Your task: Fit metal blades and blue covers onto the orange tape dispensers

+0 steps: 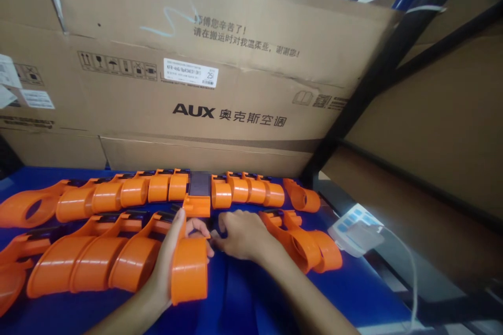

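My left hand (167, 261) is wrapped round an orange plastic tape dispenser (190, 272), its broad round ring facing down toward me. Close on its right, my right hand (243, 235) has curled fingers pinched near the dispenser's upper end. A small greyish bit shows by the thumb, too hidden to name. Just beyond both hands lies another orange piece (198, 205), below a dark flat block (200, 184). More orange dispensers (133, 264) stand in a row left of my left hand, and others (302, 246) lie to the right of my right hand.
A back row of orange dispensers (106, 196) runs along the blue surface (243, 298). Behind it rises a large cardboard panel (243, 78). At the right are a black rack post (353, 99) and a white power strip (356, 230) with a cable (412, 272).
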Available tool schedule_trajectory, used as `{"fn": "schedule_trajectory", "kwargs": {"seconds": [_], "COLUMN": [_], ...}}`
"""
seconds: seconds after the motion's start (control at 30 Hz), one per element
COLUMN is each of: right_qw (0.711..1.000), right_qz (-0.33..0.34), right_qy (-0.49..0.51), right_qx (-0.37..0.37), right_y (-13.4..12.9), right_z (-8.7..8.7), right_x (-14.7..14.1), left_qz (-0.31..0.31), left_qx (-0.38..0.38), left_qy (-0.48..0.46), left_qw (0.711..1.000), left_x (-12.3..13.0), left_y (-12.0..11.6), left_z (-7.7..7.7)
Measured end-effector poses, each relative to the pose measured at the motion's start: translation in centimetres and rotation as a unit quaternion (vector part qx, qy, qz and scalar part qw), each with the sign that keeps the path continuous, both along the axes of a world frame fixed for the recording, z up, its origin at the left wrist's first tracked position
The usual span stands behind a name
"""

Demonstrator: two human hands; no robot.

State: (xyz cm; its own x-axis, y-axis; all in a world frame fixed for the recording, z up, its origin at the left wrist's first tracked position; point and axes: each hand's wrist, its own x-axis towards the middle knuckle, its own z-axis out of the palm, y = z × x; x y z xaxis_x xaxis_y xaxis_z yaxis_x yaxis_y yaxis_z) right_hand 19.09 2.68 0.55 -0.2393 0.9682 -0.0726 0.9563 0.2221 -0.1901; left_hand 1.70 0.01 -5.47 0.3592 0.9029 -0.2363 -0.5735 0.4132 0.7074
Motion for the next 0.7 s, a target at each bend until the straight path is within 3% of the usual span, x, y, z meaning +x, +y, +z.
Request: {"fn": "schedule_trajectory", "kwargs": {"seconds": [0.23,0.5,0.6,0.7], "right_qw": [0.999,0.988,0.951,0.879], "right_qz": [0.036,0.054,0.055,0.045], "right_qy": [0.006,0.137,0.301,0.471], "right_qx": [-0.012,0.033,0.04,0.056], "right_y": [0.7,1.2,1.6,2.0], "right_z": [-1.7,-2.6,-3.0,-3.4], "right_x": [0.2,2.1,2.6,2.8], "left_qz": [0.016,0.03,0.052,0.061], "left_qx": [0.015,0.039,0.055,0.06], "left_qy": [0.058,0.076,0.08,0.095], "left_qw": [0.998,0.996,0.994,0.992], "left_x": [0.3,0.4,0.7,0.9], "left_y": [-0.2,-0.2,-0.1,0.0], "left_z": [-0.1,-0.4,-0.4,-0.3]}}
